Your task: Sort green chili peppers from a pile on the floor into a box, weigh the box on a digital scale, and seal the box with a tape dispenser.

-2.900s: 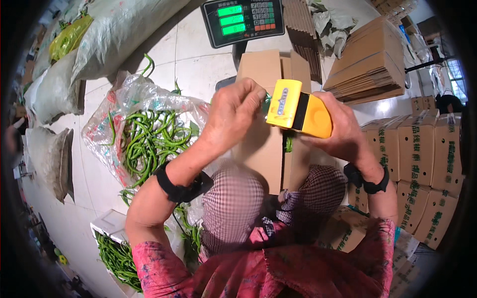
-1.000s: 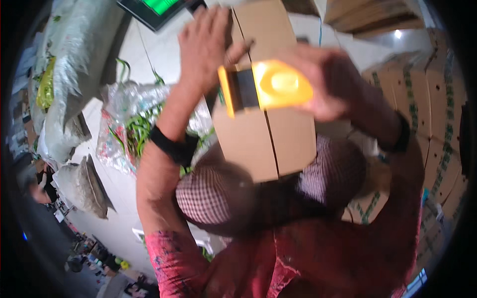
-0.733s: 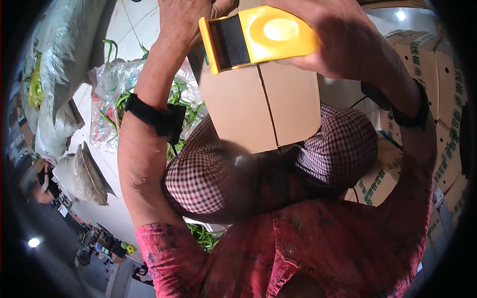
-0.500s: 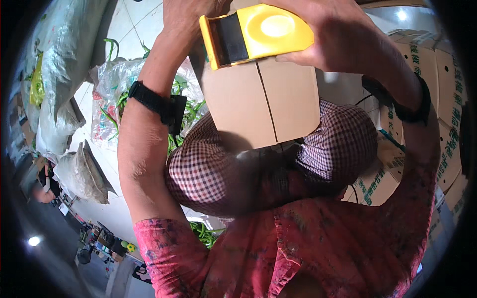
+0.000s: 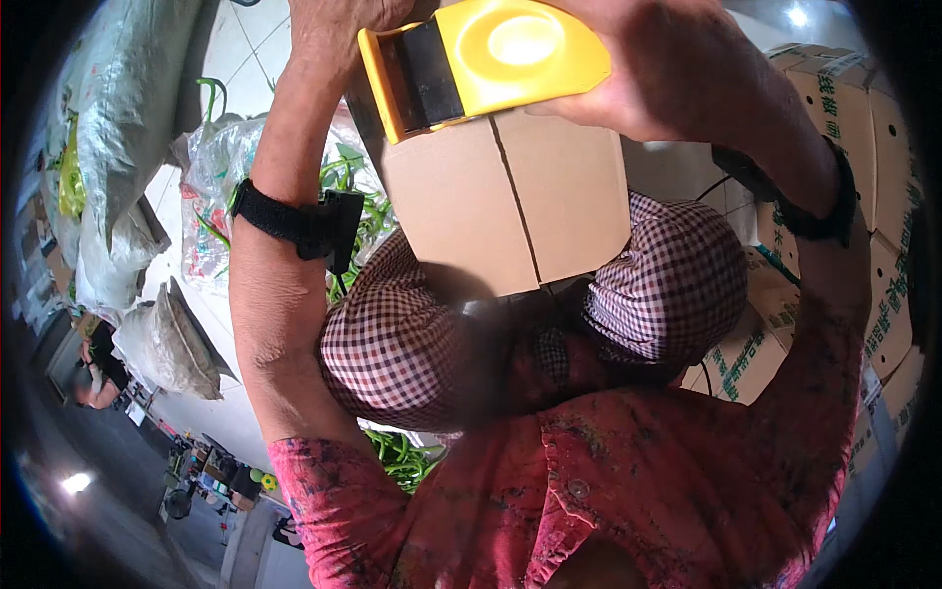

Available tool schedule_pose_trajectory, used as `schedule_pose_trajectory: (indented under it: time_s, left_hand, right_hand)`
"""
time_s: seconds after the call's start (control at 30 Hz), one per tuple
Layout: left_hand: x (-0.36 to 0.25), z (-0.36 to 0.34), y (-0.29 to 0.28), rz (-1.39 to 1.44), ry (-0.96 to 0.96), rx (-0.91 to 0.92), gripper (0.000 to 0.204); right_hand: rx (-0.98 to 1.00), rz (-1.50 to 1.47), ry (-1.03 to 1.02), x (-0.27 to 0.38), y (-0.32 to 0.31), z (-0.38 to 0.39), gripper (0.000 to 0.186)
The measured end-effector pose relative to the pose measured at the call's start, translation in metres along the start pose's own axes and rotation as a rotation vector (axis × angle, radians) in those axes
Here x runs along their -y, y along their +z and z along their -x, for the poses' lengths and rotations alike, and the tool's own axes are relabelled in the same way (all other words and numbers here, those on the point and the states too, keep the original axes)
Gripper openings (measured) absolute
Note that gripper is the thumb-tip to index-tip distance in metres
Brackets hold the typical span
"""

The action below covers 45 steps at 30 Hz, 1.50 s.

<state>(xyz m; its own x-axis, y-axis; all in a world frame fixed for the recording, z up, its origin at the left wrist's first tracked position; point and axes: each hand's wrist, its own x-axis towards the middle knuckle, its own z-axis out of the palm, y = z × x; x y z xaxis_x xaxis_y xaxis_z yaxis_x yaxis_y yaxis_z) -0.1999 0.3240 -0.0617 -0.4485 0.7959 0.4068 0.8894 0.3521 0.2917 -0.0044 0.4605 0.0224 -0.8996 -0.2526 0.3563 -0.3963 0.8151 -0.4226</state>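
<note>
My right hand [image 5: 643, 64] is closed around a yellow tape dispenser [image 5: 530, 59] with a dark band near its left end. The dispenser lies over the upper part of a brown cardboard box [image 5: 451, 211], whose two flaps meet along a dark seam running toward me. Between my knees, in checked trousers, rests the box's near end. My left hand [image 5: 343, 15] is by the far left of the box, beside the dispenser; the upper picture edge cuts it off and its fingers are mostly hidden. No tape can be made out on the seam.
Green peppers [image 5: 368, 211] spill from a clear plastic bag [image 5: 211, 196] on the tiled floor at left; more peppers [image 5: 402, 459] lie near my left elbow. Large pale sacks [image 5: 142, 108] stand far left. Printed cartons [image 5: 829, 128] are stacked at right. Another person [image 5: 98, 368] is far left.
The tape dispenser and my right hand have shifted a little left and away from me. My left hand has moved the same way, and the box has tilted slightly left.
</note>
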Motion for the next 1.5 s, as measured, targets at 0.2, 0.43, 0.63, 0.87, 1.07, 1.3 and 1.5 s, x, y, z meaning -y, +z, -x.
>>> schedule_pose_trajectory:
  time_s: [0.2, 0.43, 0.63, 0.87, 1.07, 1.3, 1.5]
  left_hand:
    - [-0.007, 0.002, -0.007, -0.051, 0.035, 0.101, 0.067]
    - [-0.01, 0.005, 0.004, -0.266, -0.038, -0.059, 0.037]
    - [-0.01, 0.005, 0.011, -0.243, 0.047, -0.047, 0.03]
    - [-0.009, 0.004, 0.006, -0.223, 0.112, -0.021, 0.044]
    - [-0.026, -0.001, -0.009, -0.175, 0.065, 0.029, 0.034]
    - [-0.008, 0.006, 0.0, -0.201, 0.089, 0.007, 0.053]
    - [-0.01, 0.003, -0.006, -0.15, 0.037, 0.022, 0.054]
  right_hand:
    - [0.002, 0.014, 0.005, 0.004, -0.004, -0.001, 0.046]
    - [0.057, -0.054, 0.102, 0.009, 0.002, 0.0, 0.049]
    - [0.066, 0.036, 0.089, 0.008, -0.004, 0.004, 0.049]
    - [0.032, -0.017, 0.024, 0.003, -0.007, 0.001, 0.052]
    - [0.161, 0.083, 0.152, 0.0, -0.019, 0.015, 0.051]
    - [0.171, -0.116, 0.185, -0.044, -0.049, 0.091, 0.064]
    - [0.211, -0.112, 0.434, -0.083, -0.04, 0.156, 0.059]
